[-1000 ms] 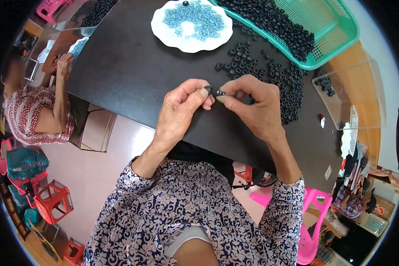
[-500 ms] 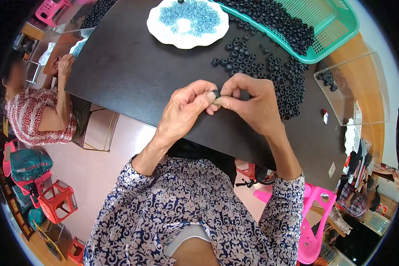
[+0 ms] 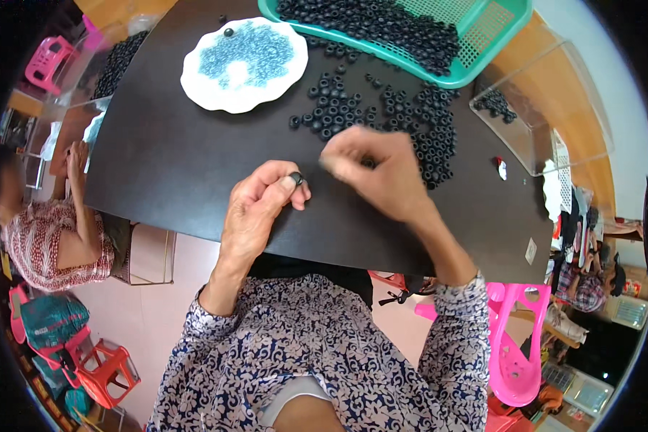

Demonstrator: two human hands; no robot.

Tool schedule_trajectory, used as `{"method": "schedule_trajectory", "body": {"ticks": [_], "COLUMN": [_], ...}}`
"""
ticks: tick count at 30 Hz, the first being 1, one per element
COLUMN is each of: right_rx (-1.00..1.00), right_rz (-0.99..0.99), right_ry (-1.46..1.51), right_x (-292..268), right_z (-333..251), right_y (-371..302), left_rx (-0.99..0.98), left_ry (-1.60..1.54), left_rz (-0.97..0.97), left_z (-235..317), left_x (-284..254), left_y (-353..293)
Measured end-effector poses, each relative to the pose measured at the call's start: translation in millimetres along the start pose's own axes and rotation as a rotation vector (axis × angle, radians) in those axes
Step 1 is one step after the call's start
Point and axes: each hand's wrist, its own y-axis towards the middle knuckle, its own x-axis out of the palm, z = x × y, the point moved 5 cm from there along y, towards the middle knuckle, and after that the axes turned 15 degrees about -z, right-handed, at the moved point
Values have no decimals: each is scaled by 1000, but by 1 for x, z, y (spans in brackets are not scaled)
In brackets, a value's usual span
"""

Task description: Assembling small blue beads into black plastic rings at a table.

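Between thumb and forefinger, my left hand [image 3: 258, 209] pinches a small round black bead-like piece [image 3: 296, 177] above the dark table. Apart from it, to the right, is my right hand [image 3: 378, 169], blurred, with its fingers curled. Whether the right fingers hold something cannot be made out. Just beyond that hand lies a loose spread of black hollow pieces [image 3: 333, 108], many showing a hole. A white scalloped plate [image 3: 194, 85] stands far left of them, bearing a heap of tiny clear bluish pieces [image 3: 255, 52] and one black piece near its rim.
A green plastic basket [image 3: 494, 50] full of black pieces stands at the table's [image 3: 162, 155] far side. To its right is a clear box [image 3: 540, 137] with a few more. Another person [image 3: 61, 230] sits at the left. A pink chair [image 3: 515, 353] is at lower right.
My hands have come apart; the right has drawn away from the piece, which stays in my left fingers. The whole view has shifted, with the plate and basket now further left.
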Motion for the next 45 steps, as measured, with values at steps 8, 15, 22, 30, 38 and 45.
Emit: {"method": "schedule_trajectory", "body": {"ticks": [8, 15, 22, 30, 38, 45], "right_rx": [146, 84, 224, -4, -20, -9], "right_rz": [249, -2, -109, 109, -74, -56], "right_ry": [-687, -764, -967, -92, 578, 450], "right_x": [-136, -115, -87, -56, 10, 11], "right_z": [51, 62, 50, -3, 13, 12], "right_y": [29, 83, 109, 33, 10, -7], "left_rx": [0, 1, -10, 53, 47, -56], "left_ry": [-22, -2, 73, 25, 53, 149], "left_rz": [-10, -7, 37, -55, 24, 53], "left_z": [3, 3, 7, 4, 6, 4], "left_x": [1, 4, 6, 7, 0, 7], "left_y": [-3, -1, -2, 1, -7, 4]}}
